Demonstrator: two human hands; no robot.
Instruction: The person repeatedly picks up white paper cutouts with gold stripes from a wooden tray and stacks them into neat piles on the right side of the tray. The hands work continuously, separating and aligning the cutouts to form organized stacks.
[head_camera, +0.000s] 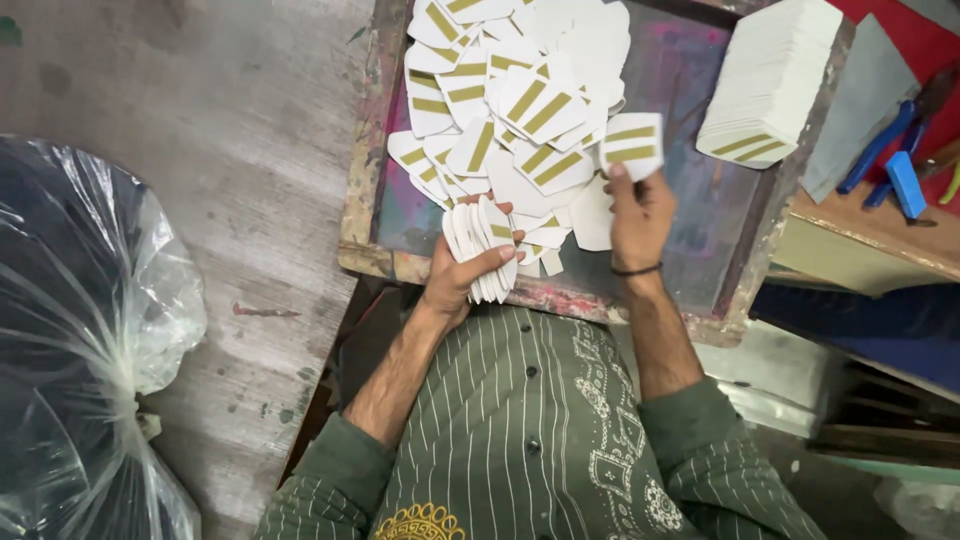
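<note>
light: soft, even | glare: plastic bag (80, 330) | focus: sharp, edges stretched

Left hand (462, 272) curls shut, fingers wrapped over, thumb pressed on top, forearm bare below a pushed-up sleeve. Right hand (638, 215) reaches a little farther forward, fingertips pinched together, a dark band round its wrist.
</note>
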